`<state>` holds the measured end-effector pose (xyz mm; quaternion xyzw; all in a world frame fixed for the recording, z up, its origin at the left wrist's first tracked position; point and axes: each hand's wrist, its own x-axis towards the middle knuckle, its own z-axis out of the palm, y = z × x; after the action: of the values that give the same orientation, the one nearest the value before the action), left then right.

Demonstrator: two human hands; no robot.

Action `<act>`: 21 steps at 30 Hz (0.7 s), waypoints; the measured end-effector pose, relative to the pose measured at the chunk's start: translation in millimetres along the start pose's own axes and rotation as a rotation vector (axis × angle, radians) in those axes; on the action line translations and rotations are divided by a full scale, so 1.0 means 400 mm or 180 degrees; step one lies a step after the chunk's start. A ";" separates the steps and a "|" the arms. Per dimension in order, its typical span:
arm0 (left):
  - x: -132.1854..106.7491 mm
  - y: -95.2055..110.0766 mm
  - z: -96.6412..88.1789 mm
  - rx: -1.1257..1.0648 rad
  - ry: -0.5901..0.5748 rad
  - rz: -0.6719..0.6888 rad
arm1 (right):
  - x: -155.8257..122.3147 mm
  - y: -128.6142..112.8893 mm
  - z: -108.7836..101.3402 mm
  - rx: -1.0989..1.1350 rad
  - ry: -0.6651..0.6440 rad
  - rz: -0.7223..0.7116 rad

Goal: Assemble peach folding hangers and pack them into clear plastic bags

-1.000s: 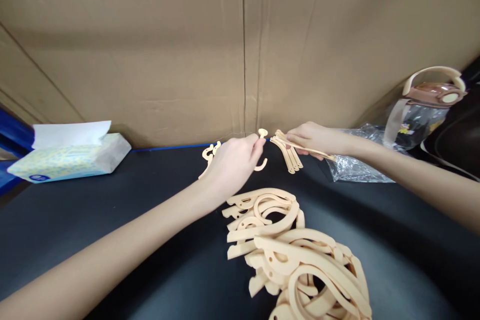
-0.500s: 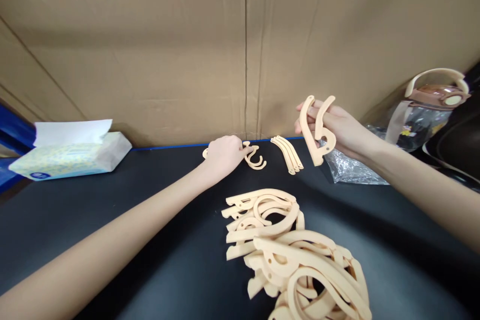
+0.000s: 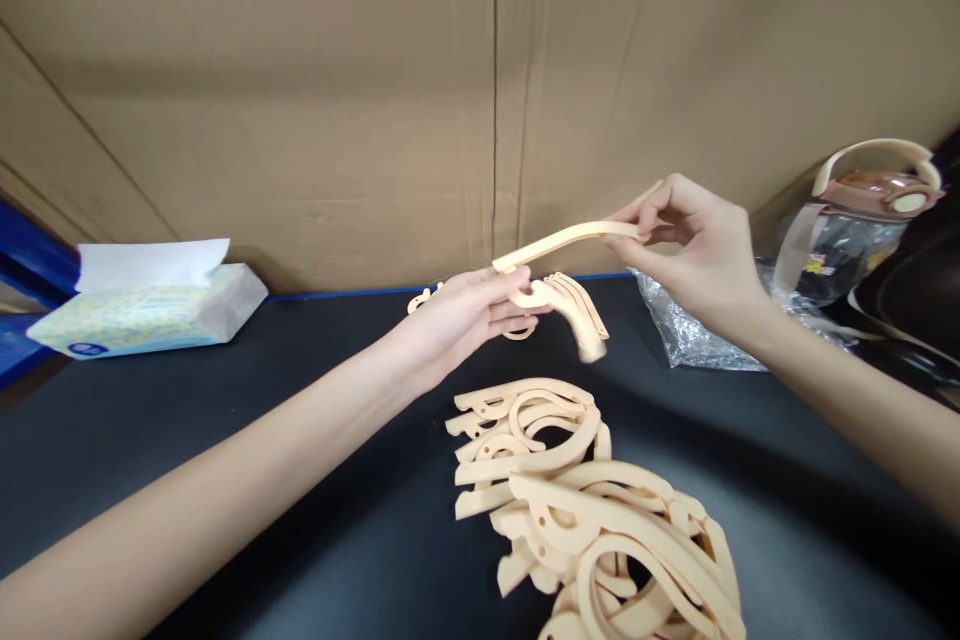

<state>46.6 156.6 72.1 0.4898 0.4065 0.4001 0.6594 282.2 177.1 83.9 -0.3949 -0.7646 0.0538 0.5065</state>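
Observation:
A beige folding hanger (image 3: 559, 242), partly assembled, is held between my two hands above the back of the black table. My right hand (image 3: 697, 245) pinches the far end of its long curved arm between thumb and fingers. At the other end, my left hand (image 3: 469, 320) has its fingers closed around the hanger's joint. A second curved arm (image 3: 574, 315) hangs down from the left fingertips, its lower end blurred. Behind it lie several loose curved hanger arms (image 3: 592, 300) side by side. Small hook pieces (image 3: 421, 300) are partly hidden behind my left hand.
A pile of folded beige hangers (image 3: 600, 510) lies in front. A tissue pack (image 3: 150, 310) sits at left; a clear plastic bag (image 3: 686, 325) and a drinking bottle (image 3: 847, 230) are at right. A cardboard wall (image 3: 337, 120) stands behind the table (image 3: 315, 520).
My left hand has left the hook pieces on the table and come up to grip the hanger. The right hand has turned the hanger, whose long arm now points left.

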 end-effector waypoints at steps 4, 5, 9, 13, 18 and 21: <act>-0.006 -0.006 -0.009 0.0036 0.0331 -0.0002 | -0.008 -0.004 -0.005 -0.1328 -0.0644 -0.0410; -0.008 -0.006 -0.008 0.0094 0.0324 -0.0107 | -0.011 -0.009 0.001 -0.1636 -0.0916 -0.0528; -0.018 0.001 0.000 0.0308 0.0226 -0.0594 | -0.023 -0.039 0.041 -0.2297 -0.1839 -0.0844; -0.020 0.012 0.010 0.0455 0.0287 -0.0889 | -0.024 -0.066 0.075 -0.2096 -0.2219 -0.0655; 0.004 -0.002 0.032 0.0691 0.0650 -0.0908 | -0.015 -0.088 0.098 -0.1692 -0.2325 -0.0093; 0.014 -0.028 0.039 0.0875 0.0800 -0.0792 | -0.010 -0.093 0.113 -0.1296 -0.2346 0.0170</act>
<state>64.7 154.6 63.2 0.4674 0.5935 0.3144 0.5748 225.5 163.2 77.2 -0.4609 -0.8791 0.0523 0.1092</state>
